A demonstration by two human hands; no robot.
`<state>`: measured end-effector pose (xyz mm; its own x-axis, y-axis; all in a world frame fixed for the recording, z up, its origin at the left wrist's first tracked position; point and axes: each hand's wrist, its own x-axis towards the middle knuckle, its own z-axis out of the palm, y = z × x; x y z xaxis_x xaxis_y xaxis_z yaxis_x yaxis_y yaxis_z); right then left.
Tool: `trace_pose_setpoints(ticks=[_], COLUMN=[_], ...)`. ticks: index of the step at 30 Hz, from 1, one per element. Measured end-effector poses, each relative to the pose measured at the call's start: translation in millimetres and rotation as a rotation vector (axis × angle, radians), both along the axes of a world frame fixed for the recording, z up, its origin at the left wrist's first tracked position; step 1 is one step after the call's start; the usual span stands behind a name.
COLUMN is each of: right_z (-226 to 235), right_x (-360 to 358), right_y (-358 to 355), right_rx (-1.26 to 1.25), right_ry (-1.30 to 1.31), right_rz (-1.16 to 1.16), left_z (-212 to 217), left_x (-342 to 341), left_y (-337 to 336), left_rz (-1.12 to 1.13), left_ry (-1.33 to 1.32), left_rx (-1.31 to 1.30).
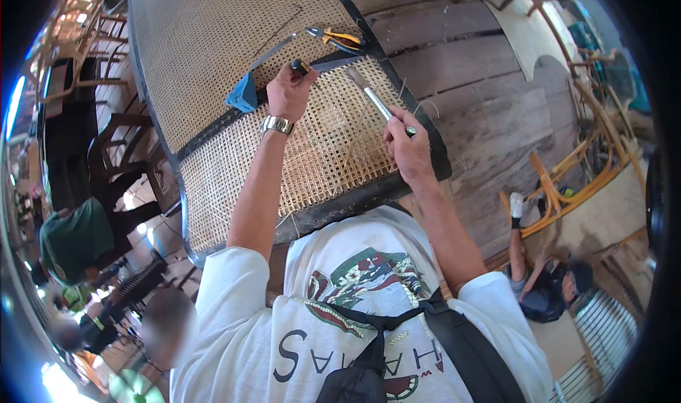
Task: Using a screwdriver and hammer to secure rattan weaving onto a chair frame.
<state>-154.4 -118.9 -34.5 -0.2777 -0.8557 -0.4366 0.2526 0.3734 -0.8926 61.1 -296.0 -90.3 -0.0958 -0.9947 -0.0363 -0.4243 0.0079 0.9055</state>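
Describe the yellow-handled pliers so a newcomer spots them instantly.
Find the large woven cane panel in its black frame. Beyond the left hand and to its right, near the frame's right side, lie the pliers. Yellow-and-black handles set them apart from the blue object to their left.

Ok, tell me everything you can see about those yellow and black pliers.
The pliers have yellow handles with black parts and a dark, metal-looking head. They lie on the woven cane panel, head toward the picture's left, handles running right and slightly down toward the dark frame. Nobody holds them. Their jaws are too small to judge.
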Motion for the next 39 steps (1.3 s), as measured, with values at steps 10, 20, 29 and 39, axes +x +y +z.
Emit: trace_pose_setpoints(ticks=[10,20,29,39], right_z=[1.9,-3.8,-13.4,-3.8], right_x=[15.2,21.7,29.2,26.4], right_y=[-17.9,-11.9,-19.0,-30.0], right_rx=[-0.014,0.015,-0.059,-0.066], right_ry=[-0.069,-0.040,0.092,0.094], right_rz=[-0.036,0.065,0.110,0.165], left_z=[6.3,-21.3,-11.5,6.1], left_x=[-0.1,6.3,6.1,2.1], left_y=[-3.0,-6.0,-19.9,-17.9], left_rz=[-0.056,-0.138,-0.158,-0.136], left_ry=[-0.083,0.086,-0.109,-0.158], left_rx=[-0.100,-0.044,-0.107,-0.088])
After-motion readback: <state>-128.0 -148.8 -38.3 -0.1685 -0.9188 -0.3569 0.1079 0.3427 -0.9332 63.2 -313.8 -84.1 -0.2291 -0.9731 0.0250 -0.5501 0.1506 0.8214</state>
